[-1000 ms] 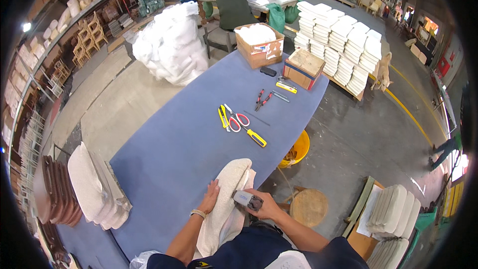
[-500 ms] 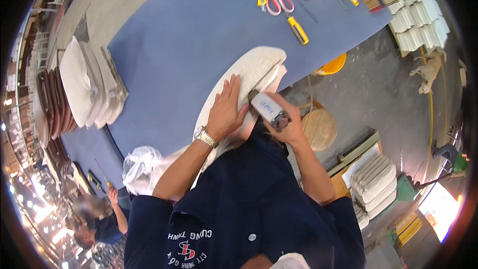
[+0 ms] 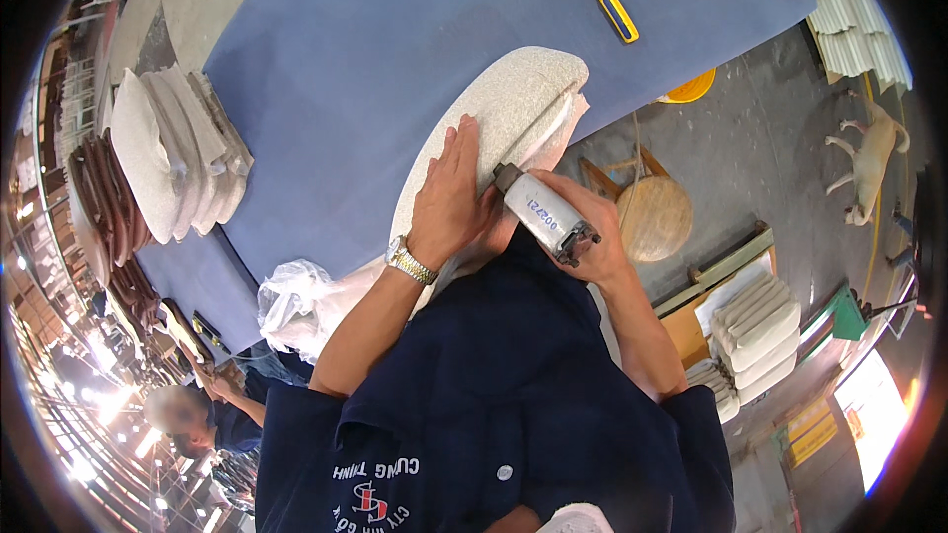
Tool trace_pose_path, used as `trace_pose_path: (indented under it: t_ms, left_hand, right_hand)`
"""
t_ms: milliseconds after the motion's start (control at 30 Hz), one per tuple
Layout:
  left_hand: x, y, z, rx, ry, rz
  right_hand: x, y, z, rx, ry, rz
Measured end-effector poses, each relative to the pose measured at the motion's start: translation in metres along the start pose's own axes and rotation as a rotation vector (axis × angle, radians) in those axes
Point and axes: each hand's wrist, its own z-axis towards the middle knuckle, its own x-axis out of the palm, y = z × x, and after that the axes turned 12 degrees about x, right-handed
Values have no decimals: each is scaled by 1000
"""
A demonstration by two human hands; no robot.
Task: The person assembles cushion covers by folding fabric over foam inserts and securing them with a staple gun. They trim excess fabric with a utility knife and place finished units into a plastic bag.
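The pale cushion (image 3: 513,89) lies under the flat, unclenched left hand (image 3: 447,205), long axis running forward-right, with the right hand (image 3: 595,229), clamped around the handheld tool (image 3: 541,209), nearer its right edge.

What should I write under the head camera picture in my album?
Left hand spread on a pale cushion, right hand gripping a silver tool near its edge, at a blue table.

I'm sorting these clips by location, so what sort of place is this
Probably an upholstery workshop: a grey handheld tool by a pale padded piece, a stack of similar pieces at left, and a screwdriver on the blue table.
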Motion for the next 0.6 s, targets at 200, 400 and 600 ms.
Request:
trace_pose_path:
  t_ms: [200,400,600]
  left_hand:
    - [11,-2,-3,1,-42,13]
    - [5,1,-1,20,-35,38]
    - [1,2,0,5,2,35]
  right_hand:
    - [5,15,2,157,41,36]
    - [14,-1,-2,53,-41,1]
    - [13,0,-13,-6,-7,-49]
